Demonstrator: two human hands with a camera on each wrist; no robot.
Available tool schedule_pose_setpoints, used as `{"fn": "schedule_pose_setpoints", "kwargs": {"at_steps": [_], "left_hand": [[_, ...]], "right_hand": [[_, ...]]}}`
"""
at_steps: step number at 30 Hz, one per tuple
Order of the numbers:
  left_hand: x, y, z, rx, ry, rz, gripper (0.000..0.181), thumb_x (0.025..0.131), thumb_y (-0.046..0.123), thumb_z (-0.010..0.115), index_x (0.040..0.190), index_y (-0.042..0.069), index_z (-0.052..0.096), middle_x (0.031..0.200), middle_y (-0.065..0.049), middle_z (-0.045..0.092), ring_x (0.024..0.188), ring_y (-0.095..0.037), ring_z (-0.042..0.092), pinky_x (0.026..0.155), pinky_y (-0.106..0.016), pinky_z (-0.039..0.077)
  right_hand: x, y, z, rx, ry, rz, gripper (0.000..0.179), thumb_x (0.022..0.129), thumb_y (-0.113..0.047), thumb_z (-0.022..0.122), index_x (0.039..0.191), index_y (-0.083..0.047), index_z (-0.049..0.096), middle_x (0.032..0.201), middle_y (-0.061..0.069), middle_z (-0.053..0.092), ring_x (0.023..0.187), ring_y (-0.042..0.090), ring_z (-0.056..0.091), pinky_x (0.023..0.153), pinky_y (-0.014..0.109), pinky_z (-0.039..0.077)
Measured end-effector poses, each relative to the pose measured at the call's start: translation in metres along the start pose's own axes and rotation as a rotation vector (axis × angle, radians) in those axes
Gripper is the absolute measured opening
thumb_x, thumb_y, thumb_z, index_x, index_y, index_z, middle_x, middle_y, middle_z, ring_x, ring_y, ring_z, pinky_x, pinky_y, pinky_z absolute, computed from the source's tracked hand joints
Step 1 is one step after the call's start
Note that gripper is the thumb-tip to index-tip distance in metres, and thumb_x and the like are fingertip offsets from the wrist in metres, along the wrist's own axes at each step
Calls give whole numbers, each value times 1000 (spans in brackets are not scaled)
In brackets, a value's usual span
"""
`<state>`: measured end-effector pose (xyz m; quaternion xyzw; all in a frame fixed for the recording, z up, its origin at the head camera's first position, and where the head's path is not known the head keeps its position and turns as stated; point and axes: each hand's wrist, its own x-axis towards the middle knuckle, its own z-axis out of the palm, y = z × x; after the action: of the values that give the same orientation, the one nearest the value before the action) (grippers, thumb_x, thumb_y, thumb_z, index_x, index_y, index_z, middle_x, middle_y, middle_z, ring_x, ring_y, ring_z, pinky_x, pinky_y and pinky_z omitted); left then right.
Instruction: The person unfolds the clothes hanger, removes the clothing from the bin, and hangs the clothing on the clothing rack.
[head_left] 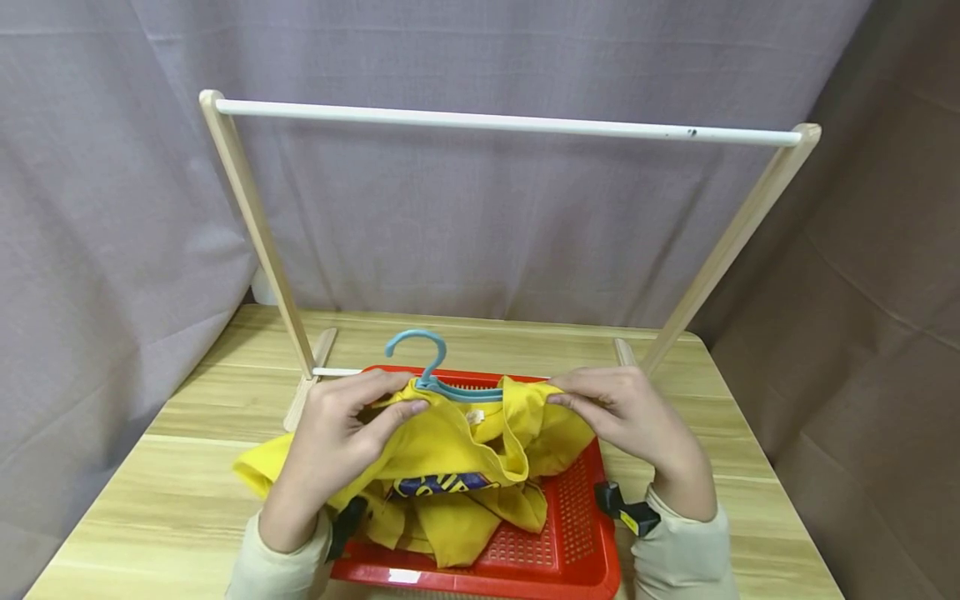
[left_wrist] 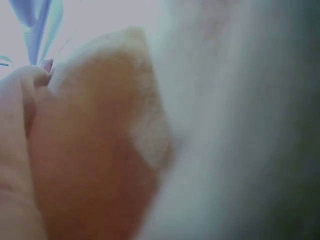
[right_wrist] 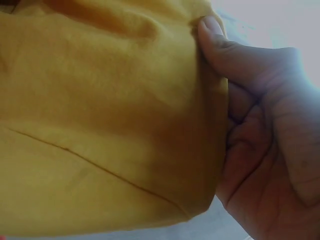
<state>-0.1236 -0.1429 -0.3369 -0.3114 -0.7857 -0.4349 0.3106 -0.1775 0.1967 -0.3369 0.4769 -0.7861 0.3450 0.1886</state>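
Observation:
A yellow T-shirt (head_left: 442, 442) with a dark blue print is held up by both hands over a red basket. Inside its neckline sits a light blue clothes hanger (head_left: 457, 392), whose hook rises out of the collar. My left hand (head_left: 341, 433) pinches the shirt at the shoulder left of the hook, thumb in front. On the other shoulder, my right hand (head_left: 626, 408) grips the cloth between thumb and fingers. The right wrist view shows that thumb (right_wrist: 212, 37) pressed on the yellow fabric. Skin and a blurred sleeve fill most of the left wrist view.
The red basket (head_left: 577, 533) stands on the wooden table (head_left: 187, 475), with the shirt's lower part drooping into it. Behind it rises a rack with wooden legs and a white rail (head_left: 510, 122). Grey curtains (head_left: 480, 225) hang at the back and sides.

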Motion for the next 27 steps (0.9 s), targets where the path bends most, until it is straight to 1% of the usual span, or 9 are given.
{"fn": "schedule_pose_setpoints", "kwargs": {"at_steps": [7, 12, 15, 16, 19, 21, 22, 25, 27], "left_hand": [[0, 0, 2, -8, 14, -3, 17, 84, 11, 82, 100, 12, 79, 88, 6, 74, 65, -7, 62, 59, -15, 50], [0, 0, 6, -21, 5, 18, 17, 84, 10, 83, 100, 11, 79, 89, 4, 75, 67, -7, 65, 61, -16, 52], [0, 0, 11, -23, -11, 37, 17, 84, 10, 82, 100, 11, 79, 90, 4, 75, 69, -6, 65, 61, -16, 53], [0, 1, 13, -26, -19, 41, 16, 84, 11, 82, 100, 11, 79, 90, 4, 75, 70, -6, 66, 62, -16, 53], [0, 3, 20, -38, -50, 53, 15, 85, 12, 82, 99, 12, 79, 92, 4, 75, 75, -6, 68, 65, -18, 55], [0, 5, 24, -44, -59, 57, 14, 85, 12, 82, 99, 11, 79, 93, 4, 75, 79, -7, 70, 68, -19, 56], [0, 6, 25, -47, -60, 54, 14, 86, 13, 81, 100, 11, 79, 93, 4, 75, 78, -6, 69, 67, -19, 56], [0, 6, 27, -54, -52, 50, 16, 86, 13, 81, 101, 10, 79, 91, 4, 75, 74, -6, 67, 64, -18, 55], [0, 7, 27, -61, -51, 47, 17, 86, 13, 81, 102, 11, 79, 91, 4, 75, 73, -5, 67, 64, -17, 55]], "right_hand": [[2, -3, 2, -18, 36, -16, 29, 78, 11, 77, 99, -9, 79, 95, 1, 77, 83, 15, 73, 74, 18, 56], [6, -8, 5, -13, 72, -24, 24, 82, 9, 74, 100, -6, 79, 96, 5, 77, 83, 17, 74, 73, 19, 57], [9, -11, 11, -8, 73, -61, 11, 91, -2, 71, 100, -6, 78, 95, 4, 76, 82, 16, 73, 73, 20, 57], [11, -12, 14, -3, 70, -85, 10, 95, -7, 69, 100, -5, 78, 95, 4, 76, 82, 16, 73, 74, 21, 57], [17, -16, 26, 6, 55, -153, 20, 101, -19, 64, 101, -4, 77, 94, 3, 76, 80, 14, 72, 73, 23, 58], [21, -21, 33, 11, 65, -187, 23, 102, -20, 61, 103, -3, 77, 94, 3, 76, 79, 11, 71, 71, 23, 58], [23, -23, 36, 9, 82, -202, 22, 102, -19, 62, 103, -3, 77, 94, 3, 76, 79, 11, 71, 70, 23, 58], [25, -27, 38, 8, 116, -181, 15, 98, -13, 67, 105, -5, 77, 96, 2, 76, 80, 11, 71, 70, 22, 57], [24, -28, 34, 7, 86, -134, 16, 96, -11, 70, 109, -6, 76, 101, 1, 76, 87, 12, 72, 76, 22, 57]]}}
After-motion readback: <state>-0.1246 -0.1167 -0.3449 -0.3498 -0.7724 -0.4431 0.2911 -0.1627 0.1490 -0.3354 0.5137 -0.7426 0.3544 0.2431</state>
